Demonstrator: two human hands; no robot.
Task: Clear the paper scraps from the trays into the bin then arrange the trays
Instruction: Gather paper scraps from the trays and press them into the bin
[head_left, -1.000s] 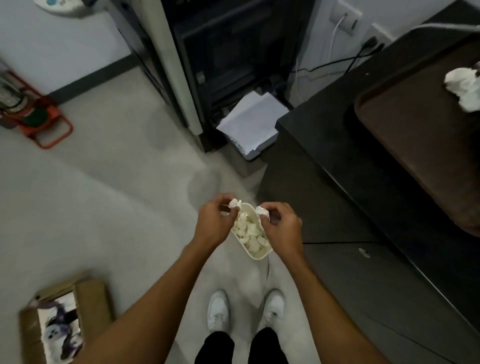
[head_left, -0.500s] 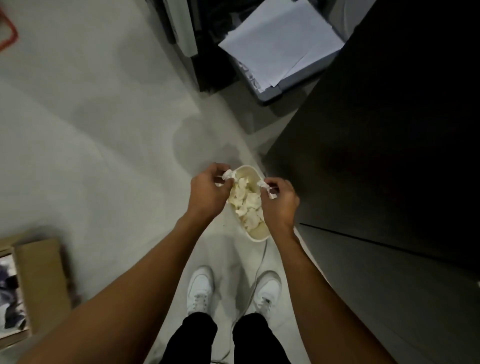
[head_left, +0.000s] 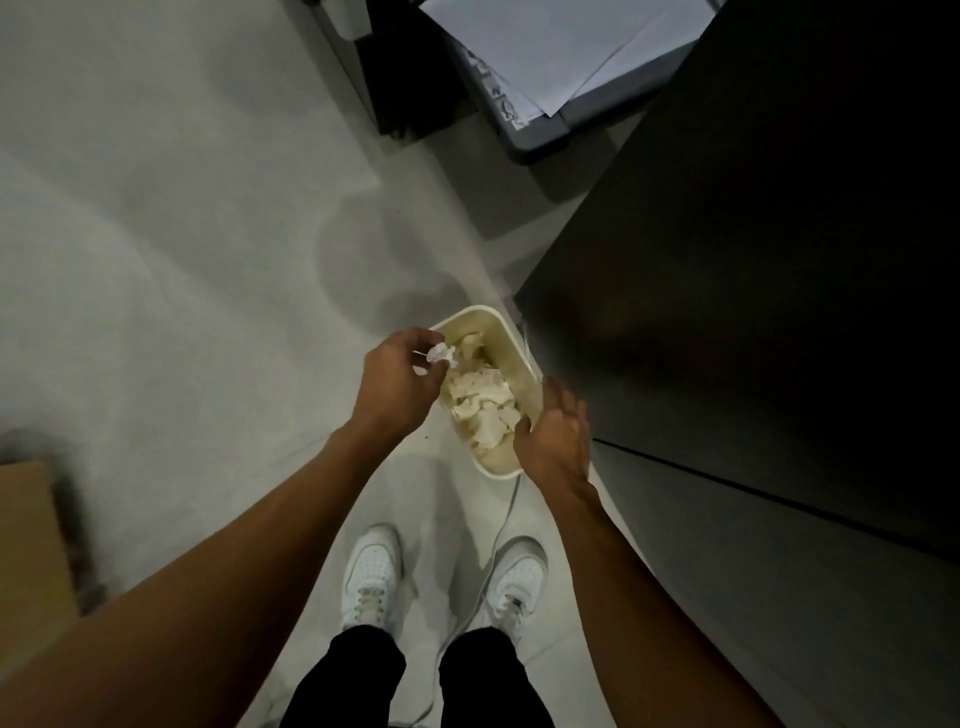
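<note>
Standing on the pale floor (head_left: 182, 234), the person had the bin (head_left: 470, 319) just ahead of their white shoes (head_left: 371, 571). It sat tight beside the dark counter (head_left: 753, 260). The counter's near corner came down just past the bin's far right rim, and its long front edge ran off toward the lower right, which closed that whole side. To the left the floor lay wide and bare as far as a cardboard box (head_left: 26, 530) at the frame's edge. Farther ahead, loose sheets (head_left: 561, 47) lay on a grey machine (head_left: 545, 130) near the counter's far end. A thin cable (head_left: 498, 525) trailed from under the bin back between the shoes.

The bin was a cream, round-cornered tub with its long side pointing away from the person. It was roughly half full of torn, crumpled paper scraps (head_left: 483, 400) in off-white. The left hand (head_left: 397, 382) hung over the left rim and pinched a crumpled scrap (head_left: 441, 354) in its fingertips. The right hand (head_left: 553, 436) hovered over the near right rim, holding nothing, with its fingers loosely spread. Whether it touched the rim could not be told.
</note>
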